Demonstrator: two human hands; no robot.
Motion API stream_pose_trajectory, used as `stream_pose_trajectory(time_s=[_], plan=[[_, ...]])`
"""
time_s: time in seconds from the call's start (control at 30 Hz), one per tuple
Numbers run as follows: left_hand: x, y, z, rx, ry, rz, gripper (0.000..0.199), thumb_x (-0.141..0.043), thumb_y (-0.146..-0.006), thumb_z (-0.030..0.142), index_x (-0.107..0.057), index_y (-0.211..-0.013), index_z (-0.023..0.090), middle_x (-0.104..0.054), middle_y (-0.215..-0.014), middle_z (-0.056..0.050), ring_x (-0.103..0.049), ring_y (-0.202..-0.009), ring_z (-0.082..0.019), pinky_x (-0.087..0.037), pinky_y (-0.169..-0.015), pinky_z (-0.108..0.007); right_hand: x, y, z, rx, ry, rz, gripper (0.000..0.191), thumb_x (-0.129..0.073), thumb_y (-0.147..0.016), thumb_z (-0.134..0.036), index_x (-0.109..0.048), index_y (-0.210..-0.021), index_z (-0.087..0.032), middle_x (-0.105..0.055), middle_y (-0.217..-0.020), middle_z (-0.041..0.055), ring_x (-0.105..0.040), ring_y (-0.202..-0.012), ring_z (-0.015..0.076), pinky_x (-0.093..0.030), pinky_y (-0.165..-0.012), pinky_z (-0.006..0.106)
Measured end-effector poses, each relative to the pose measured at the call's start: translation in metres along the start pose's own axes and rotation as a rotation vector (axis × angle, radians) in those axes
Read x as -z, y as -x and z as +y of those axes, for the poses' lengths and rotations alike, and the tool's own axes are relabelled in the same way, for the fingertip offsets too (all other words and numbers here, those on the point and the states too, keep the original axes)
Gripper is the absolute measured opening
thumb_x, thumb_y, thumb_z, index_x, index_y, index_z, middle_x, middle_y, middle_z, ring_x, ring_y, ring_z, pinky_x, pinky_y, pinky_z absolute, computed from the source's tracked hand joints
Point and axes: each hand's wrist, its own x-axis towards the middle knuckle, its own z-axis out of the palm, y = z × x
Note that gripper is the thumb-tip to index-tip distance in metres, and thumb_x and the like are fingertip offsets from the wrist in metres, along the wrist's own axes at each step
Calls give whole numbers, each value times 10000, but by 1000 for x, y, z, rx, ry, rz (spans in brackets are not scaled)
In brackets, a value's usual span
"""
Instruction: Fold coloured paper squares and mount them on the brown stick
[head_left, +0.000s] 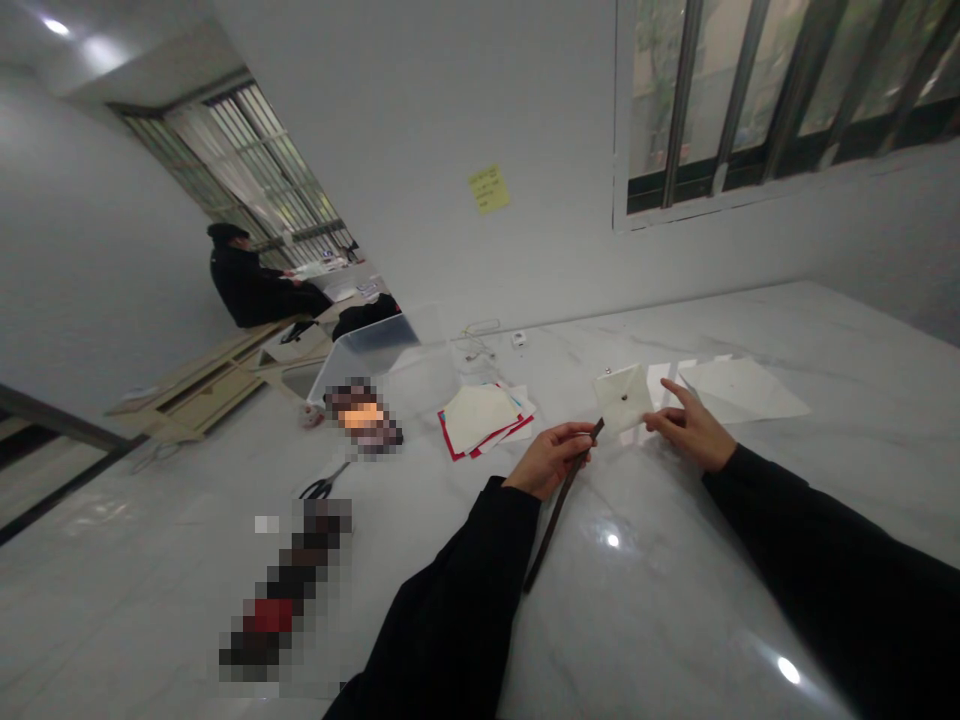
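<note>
My left hand (555,458) is closed around the upper end of a long, thin dark brown strip (551,535), which hangs down toward me over the table. My right hand (688,425) is closed at the right edge of a small cream square piece (621,390), its index finger pointing away to the left. A dark round spot sits near the middle of the square, and a small shiny bit shows at its top edge. The strip's tip is close to the square's lower left corner; I cannot tell whether they touch.
Cream and red sheets (484,415) are stacked left of my hands. A white sheet (750,388) lies at right. Scissors (321,487), a clear plastic bin (367,345) and a small white block (519,339) are farther off. A person (247,275) sits at a distant table.
</note>
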Motion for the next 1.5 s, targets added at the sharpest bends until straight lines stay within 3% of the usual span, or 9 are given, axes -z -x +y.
stream_pose_trajectory(time_s=[0.1, 0.2, 0.4, 0.77, 0.83, 0.97, 1.03, 1.3, 1.5], plan=[[2, -2, 0, -39, 16, 45, 471, -851, -625, 309, -689, -1029, 128, -666, -895, -43, -576, -674, -71, -435, -683, -223, -3, 7, -9, 49, 113, -323, 531, -597, -789, -586, -704, -1062, -143, -645, -581, 7, -516, -477, 128, -395, -484, 257], [6, -3, 0, -70, 39, 112, 473, -843, -635, 322, -676, -1037, 137, -668, -883, -39, -576, -653, -69, -431, -651, -219, -7, 12, -14, 106, 146, -547, 441, -563, -821, -563, -755, -774, -168, -592, -508, -9, -503, -470, 114, -379, -489, 245], [7, -3, 1, -64, 42, 113, 456, -828, -655, 316, -665, -1046, 149, -671, -881, -37, -582, -649, -70, -430, -634, -212, -7, 7, -5, 107, 147, -280, 377, -592, -788, -530, -704, -702, -180, -565, -472, -22, -495, -436, 112, -354, -444, 235], [-4, -3, 5, -48, -84, 39, 398, -827, -663, 300, -683, -1000, 144, -663, -867, -31, -553, -659, -66, -427, -661, -203, -4, -7, 5, 31, -2, 137, 680, -611, -739, -342, -432, -1363, -141, -600, -565, -55, -549, -522, 141, -441, -557, 266], [-5, -3, 5, -51, -98, 44, 396, -826, -663, 308, -685, -994, 145, -661, -861, -30, -550, -666, -67, -425, -666, -203, -4, -5, 0, 7, -34, -3, 582, -572, -728, -299, -534, -1280, -120, -581, -551, -51, -521, -511, 128, -418, -546, 252], [-3, -4, 5, -56, -96, 75, 403, -825, -661, 327, -684, -994, 148, -654, -871, -29, -548, -668, -72, -429, -670, -212, -15, 11, -13, -29, -52, -712, 297, -506, -731, -245, -742, -865, -125, -551, -511, -26, -410, -440, 88, -301, -458, 221], [-2, -5, 5, -52, -90, 71, 397, -819, -671, 325, -685, -1002, 151, -652, -882, -29, -548, -671, -71, -428, -672, -212, -23, 17, -17, -6, -74, -801, 275, -502, -716, -218, -746, -808, -129, -540, -504, -29, -403, -443, 83, -289, -461, 215], [-3, -3, 5, -63, -63, 104, 396, -833, -648, 324, -688, -972, 149, -649, -853, -31, -548, -653, -74, -423, -660, -219, -10, 2, -7, -29, 57, -320, 225, -492, -713, -285, -659, -750, -139, -459, -472, -49, -350, -428, 80, -235, -441, 218], [-2, -3, 3, -89, -10, 123, 415, -837, -638, 329, -679, -978, 151, -646, -837, -26, -545, -639, -71, -412, -642, -218, -4, -2, -3, -192, -104, 21, 743, -531, -684, -263, -379, -1391, -97, -513, -532, -75, -358, -401, 91, -280, -410, 215]])
